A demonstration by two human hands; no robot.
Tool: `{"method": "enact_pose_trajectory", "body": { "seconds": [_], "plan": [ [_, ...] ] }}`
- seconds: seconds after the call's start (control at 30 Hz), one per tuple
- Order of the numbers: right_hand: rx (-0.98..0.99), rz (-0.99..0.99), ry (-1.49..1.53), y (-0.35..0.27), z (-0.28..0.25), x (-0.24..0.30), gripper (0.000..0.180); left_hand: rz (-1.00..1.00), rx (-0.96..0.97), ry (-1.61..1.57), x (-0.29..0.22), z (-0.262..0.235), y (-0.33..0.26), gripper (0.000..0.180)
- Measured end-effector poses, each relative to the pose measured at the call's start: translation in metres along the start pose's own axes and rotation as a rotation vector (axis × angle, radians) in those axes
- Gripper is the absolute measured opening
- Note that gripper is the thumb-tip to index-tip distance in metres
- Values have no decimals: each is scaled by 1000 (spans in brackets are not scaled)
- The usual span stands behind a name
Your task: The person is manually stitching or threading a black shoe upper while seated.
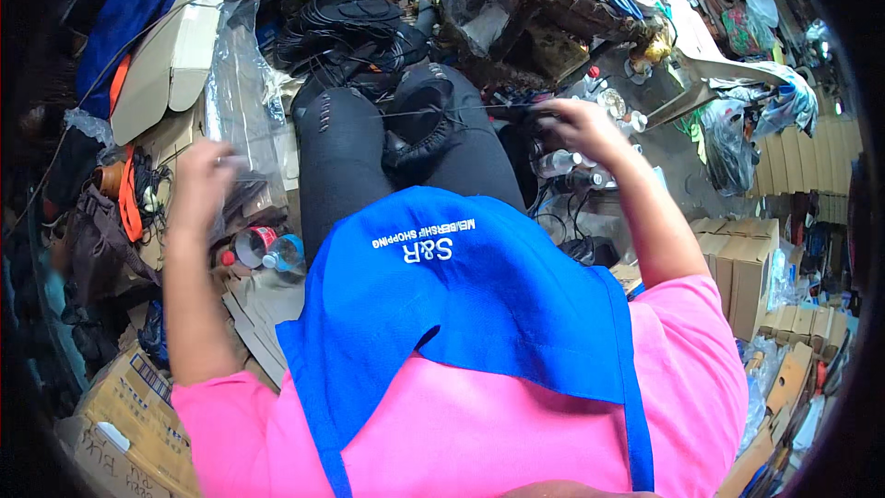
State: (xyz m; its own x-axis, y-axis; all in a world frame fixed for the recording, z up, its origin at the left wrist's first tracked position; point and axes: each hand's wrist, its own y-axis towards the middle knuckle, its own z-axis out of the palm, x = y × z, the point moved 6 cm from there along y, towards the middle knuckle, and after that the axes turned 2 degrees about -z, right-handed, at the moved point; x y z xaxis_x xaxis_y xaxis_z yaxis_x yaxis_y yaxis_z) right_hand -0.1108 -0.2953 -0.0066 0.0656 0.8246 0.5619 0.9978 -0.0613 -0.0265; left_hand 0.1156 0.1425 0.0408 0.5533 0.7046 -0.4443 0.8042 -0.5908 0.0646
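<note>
A thin dark thread (pixel 369 116) stretches taut across my lap between my two hands. My left hand (pixel 205 180), blurred by motion, is closed on its left end out beside my knee; a small shiny bit shows at the fingers. On the other side, my right hand (pixel 585 132) has its fingers curled, with the thread's right end running into them. Between my thighs sits a black shoe (pixel 419 134), its opening facing up, and the thread passes over or through it; which one I cannot tell.
Plastic bottles (pixel 560 163) stand close to my right hand. A bottle with a blue cap (pixel 284 256) lies left of my lap. Coiled black cable (pixel 341 28) is ahead of my knees. Cardboard boxes (pixel 737 258) are at right, cardboard sheets (pixel 175 46) at far left.
</note>
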Motion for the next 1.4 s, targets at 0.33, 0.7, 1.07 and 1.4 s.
{"method": "enact_pose_trajectory", "body": {
  "seconds": [0.33, 0.7, 1.07, 1.4],
  "plan": [
    [333, 357, -265, -65, 6, -103, 43, 26, -299, 93, 0, -9, 11, 32],
    [-32, -151, 225, 74, 23, 77, 12, 264, 471, -510, -179, 140, 91, 22],
    [20, -176, 351, 76, 41, 66, 13, 116, 720, -771, -170, 164, 96, 19],
    [-242, -237, 197, 42, 42, 82, 21, 296, 834, -626, -174, 161, 90, 32]
  ]
}}
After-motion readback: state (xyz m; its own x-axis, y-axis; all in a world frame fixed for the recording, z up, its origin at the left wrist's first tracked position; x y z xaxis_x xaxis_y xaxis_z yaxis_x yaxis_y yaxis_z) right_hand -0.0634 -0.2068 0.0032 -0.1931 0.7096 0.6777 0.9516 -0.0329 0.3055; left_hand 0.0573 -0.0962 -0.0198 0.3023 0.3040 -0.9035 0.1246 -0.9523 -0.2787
